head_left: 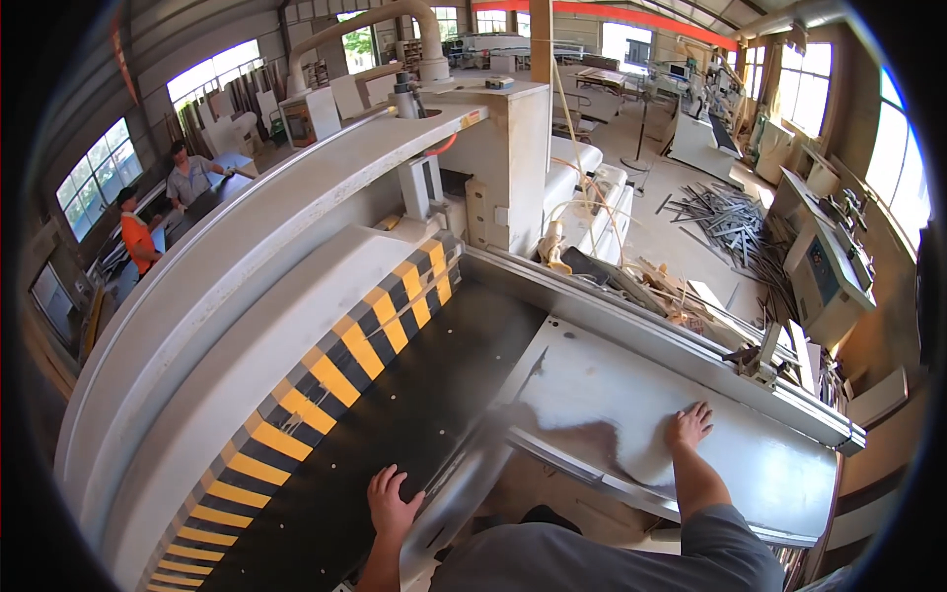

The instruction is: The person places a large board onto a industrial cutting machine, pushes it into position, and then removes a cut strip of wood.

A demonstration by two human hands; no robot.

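My left hand [392,501] lies at the near edge of the black machine bed [414,409], its fingers spread and nothing in them. Small pale dots mark that bed. To the right, my right hand [691,424] rests flat with fingers apart on a shiny metal side table [760,459]. Beyond the bed runs a long guard with yellow and black stripes [335,380], under the machine's grey beam [247,326]. A straight metal fence [651,335] borders the far side of bed and table.
Between bed and side table is a gap above the floor [552,498]. Wood scraps [671,296] lie behind the fence, with a heap of dark strips [730,227] farther off. Two people, one in an orange shirt [138,237], stand at far left. Another machine [824,257] is at right.
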